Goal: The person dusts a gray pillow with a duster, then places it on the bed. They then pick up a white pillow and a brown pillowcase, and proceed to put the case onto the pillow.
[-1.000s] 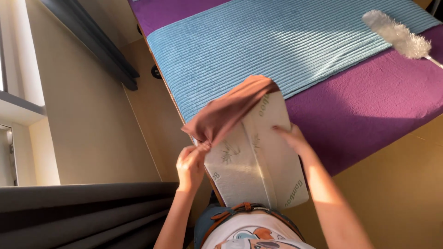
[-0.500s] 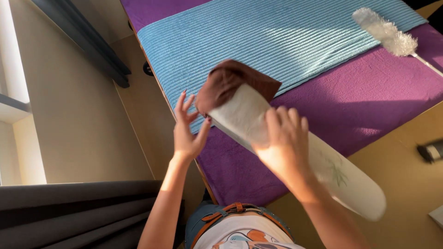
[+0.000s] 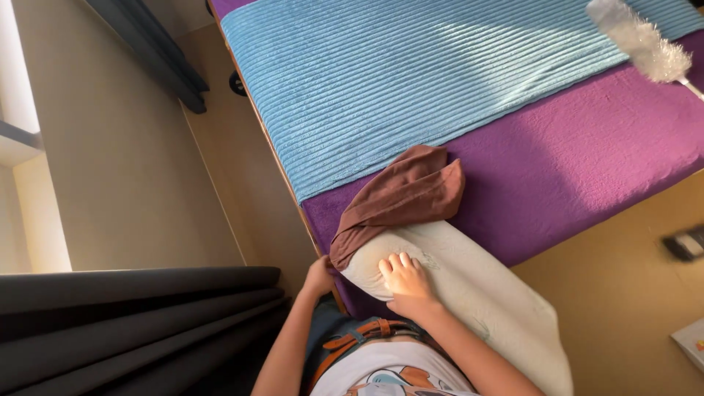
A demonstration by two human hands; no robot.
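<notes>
While we look down from head height at the near edge of a bed [image 3: 587, 158], our right hand [image 3: 405, 277] lies flat on a long white pillow [image 3: 469, 290], fingers [image 3: 400, 262] together and pressed lightly into the near end of it. The pillow stretches from the bed's edge, across our lap, toward the lower right of the view. A brown pillowcase [image 3: 400, 198] covers only the far tip of the pillow, bunched and wrinkled there, with its loose end lying on the purple bed cover. Our left hand [image 3: 320, 275] sits at the pillow's left side, just by the bed's wooden edge, closed around the lower hem of the brown pillowcase; we cannot tell exactly how the fingers pinch it, since most of them are hidden.

Farther up the bed, a light blue ribbed blanket [image 3: 411, 81] lies across the purple cover, lit by strips of sunlight. A fluffy white duster [image 3: 642, 44] rests near the top right corner, partly on the blanket. To the left, a beige floor runs along the bed, and a dark grey curtain [image 3: 132, 323] fills the lower left. A small dark object [image 3: 686, 243] lies on the floor at the right, too blurred to identify.
</notes>
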